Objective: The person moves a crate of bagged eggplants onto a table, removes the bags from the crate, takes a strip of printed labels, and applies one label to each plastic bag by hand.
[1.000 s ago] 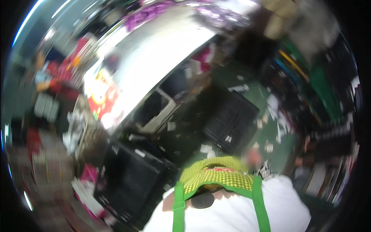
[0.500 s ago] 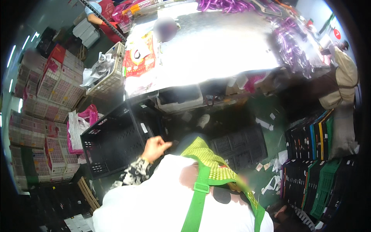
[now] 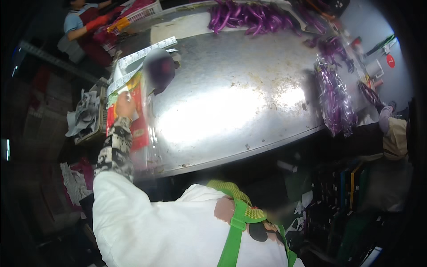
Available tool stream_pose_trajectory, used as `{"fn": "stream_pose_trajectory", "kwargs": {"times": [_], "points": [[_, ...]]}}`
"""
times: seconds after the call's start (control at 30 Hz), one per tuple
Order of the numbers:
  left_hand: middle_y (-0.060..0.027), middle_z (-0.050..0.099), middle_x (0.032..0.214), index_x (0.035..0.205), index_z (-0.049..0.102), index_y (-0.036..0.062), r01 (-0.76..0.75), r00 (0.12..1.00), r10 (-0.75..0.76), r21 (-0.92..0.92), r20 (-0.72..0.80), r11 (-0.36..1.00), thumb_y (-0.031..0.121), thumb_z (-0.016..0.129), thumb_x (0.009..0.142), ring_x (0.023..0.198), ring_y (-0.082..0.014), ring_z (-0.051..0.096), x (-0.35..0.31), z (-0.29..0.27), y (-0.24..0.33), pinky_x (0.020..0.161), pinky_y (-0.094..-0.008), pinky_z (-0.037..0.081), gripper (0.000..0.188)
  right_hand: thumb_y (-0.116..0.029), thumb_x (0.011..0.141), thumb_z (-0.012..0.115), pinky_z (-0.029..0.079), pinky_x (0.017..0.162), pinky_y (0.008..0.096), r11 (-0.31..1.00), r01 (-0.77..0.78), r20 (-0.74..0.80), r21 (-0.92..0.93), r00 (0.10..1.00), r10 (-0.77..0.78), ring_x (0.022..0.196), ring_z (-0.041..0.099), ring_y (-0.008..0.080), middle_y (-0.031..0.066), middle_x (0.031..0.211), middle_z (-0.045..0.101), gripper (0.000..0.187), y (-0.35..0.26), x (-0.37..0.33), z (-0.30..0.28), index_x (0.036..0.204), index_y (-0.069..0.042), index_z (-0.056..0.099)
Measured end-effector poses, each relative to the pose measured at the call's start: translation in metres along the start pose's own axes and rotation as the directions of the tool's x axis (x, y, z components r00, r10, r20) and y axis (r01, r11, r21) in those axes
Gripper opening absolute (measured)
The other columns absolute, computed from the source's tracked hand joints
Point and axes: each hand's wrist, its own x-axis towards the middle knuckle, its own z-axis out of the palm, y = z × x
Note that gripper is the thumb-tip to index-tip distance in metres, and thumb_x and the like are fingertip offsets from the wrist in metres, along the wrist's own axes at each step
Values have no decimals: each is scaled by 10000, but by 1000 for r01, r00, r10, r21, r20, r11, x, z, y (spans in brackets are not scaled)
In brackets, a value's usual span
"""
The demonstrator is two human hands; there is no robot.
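My left hand (image 3: 125, 107) reaches out to the left end of the metal table, over a red plastic bag (image 3: 139, 129) with yellow and green parts. Its fingers are smeared, so their grip does not show. White label strips (image 3: 147, 51) lie just beyond the hand. Beside the bag stands a blurred dark purple object (image 3: 159, 71) whose kind I cannot make out. Purple eggplants (image 3: 249, 18) are heaped along the far edge of the table. At the right end, more eggplants (image 3: 334, 104) lie in clear wrapping. My right hand is out of view.
The metal table (image 3: 209, 147) spans the front. A pale crate (image 3: 95, 129) with crumpled paper stands off its left end. At the far left a co-worker (image 3: 84, 26) in orange gloves handles pink packaging by a basket (image 3: 142, 12). Dark stacked crates (image 3: 342, 187) stand at right.
My left hand has gone from beside the black crate, near my body, up and forward onto the red bag. The view has tilted up, showing more of the table and eggplants.
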Motion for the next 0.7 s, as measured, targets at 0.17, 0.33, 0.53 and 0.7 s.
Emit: {"fn": "stream_pose_trajectory", "kwargs": {"times": [0.17, 0.33, 0.53, 0.7], "points": [[-205, 658, 1090, 1110, 632, 33, -77, 997, 74, 136, 25, 988, 302, 659, 826, 1017, -395, 621, 92, 51, 46, 843, -459, 496, 392, -246, 965, 568, 522, 789, 310, 998, -16, -68, 65, 998, 20, 904, 653, 199, 112, 1008, 683, 259, -25, 5, 8, 1105, -37, 632], [-100, 652, 854, 898, 634, 1, -248, 960, 278, -376, 27, 893, 144, 715, 844, 764, -211, 601, 83, 79, 48, 734, -338, 492, 173, -225, 947, 611, 515, 837, 305, 972, 99, -210, 213, 976, -53, 961, 648, 189, 101, 1044, 680, 276, -87, 28, -35, 1145, -33, 616], [-21, 599, 756, 781, 588, 29, 44, 876, 326, -733, 355, 679, 71, 695, 867, 686, -95, 529, -9, 87, 170, 645, -248, 446, 144, -87, 937, 637, 495, 812, 254, 822, 442, -516, 359, 828, -220, 922, 610, 105, 52, 1009, 638, 288, -212, 11, -138, 1197, -3, 546], [-76, 667, 826, 714, 561, 64, 556, 698, 277, -743, 660, 372, 130, 699, 904, 796, -183, 678, -98, 102, 282, 694, -313, 559, 244, -134, 927, 675, 494, 803, 256, 786, 608, -598, 114, 673, -435, 885, 588, 102, 37, 990, 620, 322, -278, 58, -267, 1199, -4, 560]]}}
